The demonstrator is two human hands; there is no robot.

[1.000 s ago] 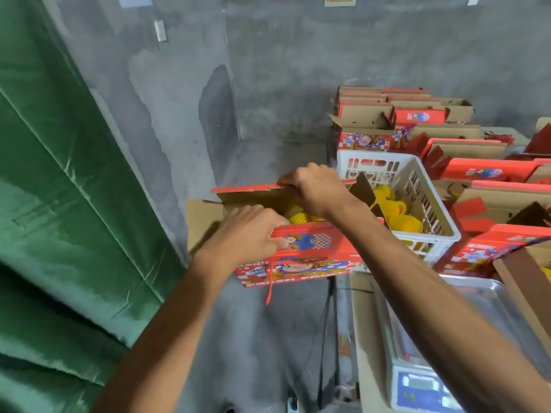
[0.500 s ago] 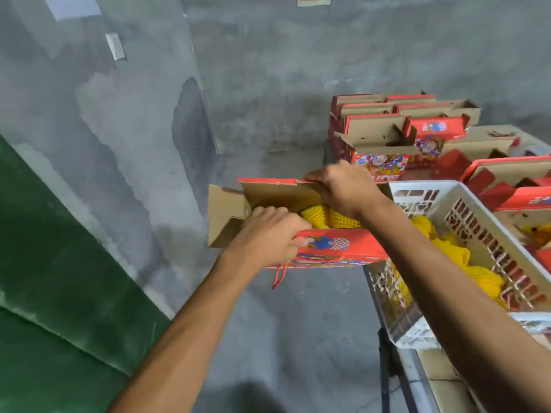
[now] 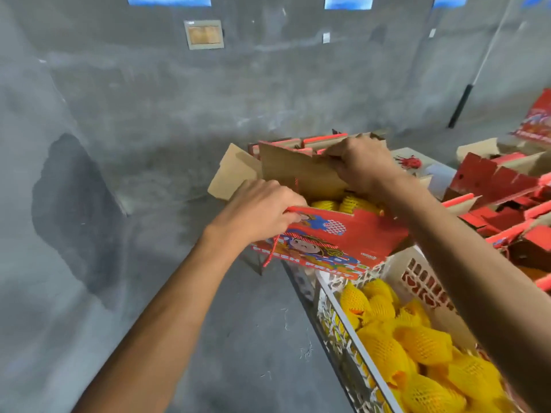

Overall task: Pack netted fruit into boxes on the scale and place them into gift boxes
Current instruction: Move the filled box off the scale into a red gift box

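Both hands hold one red gift box up in the air. My left hand curls its fingers over the near left top edge of the box and grips it tight. My right hand pinches the tall brown back flap near its top edge. A hand on each side probably keeps the box level, so the fruit does not roll out.

Yellow netted fruit sits inside the box, between the near wall and the back flap. The top is open, and a side flap sticks out to the left. A thin red cord hangs down from the near left corner.

Right under the box is a white basket with holes in its walls. It is full of more netted fruit in yellow foam sleeves. The box floats just above the basket's far rim, and I cannot tell if they touch.

To the right lie many red and brown boxes, some open and tipped. That side looks crowded. Behind the held box, more box edges stand close. To the left there is only grey floor and grey wall, so there is lots of room that way. I think the flaps must fold down next, and the sticking-out side flap could snag on the boxes behind.
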